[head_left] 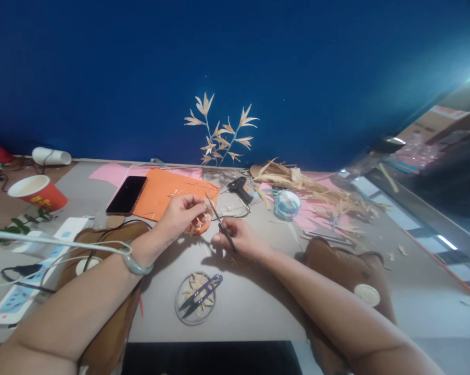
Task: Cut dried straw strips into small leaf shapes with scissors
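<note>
My left hand [183, 214] is closed in a pinch on a small piece of pale dried husk [209, 212], mostly hidden by the fingers. In my right hand [238, 237] is a pair of dark-handled scissors [227, 237], its thin blades slanting up and left beside the husk piece. Whether the blades touch it I cannot tell. Below the hands stands a round clear dish [177, 311] of husk pieces, with purple thread snips [201, 296] lying across it. An orange sheet [168, 183] with scraps on it lies beyond my left hand.
At the back, a branch of husk flowers [219, 138] stands against the blue wall. A black glue gun [240, 188], blue tape [287, 204] and a husk pile [293, 179] lie right. On the left are a phone [127, 195], red cup [39, 194], power strip [16, 297] and brown cushion [113, 255].
</note>
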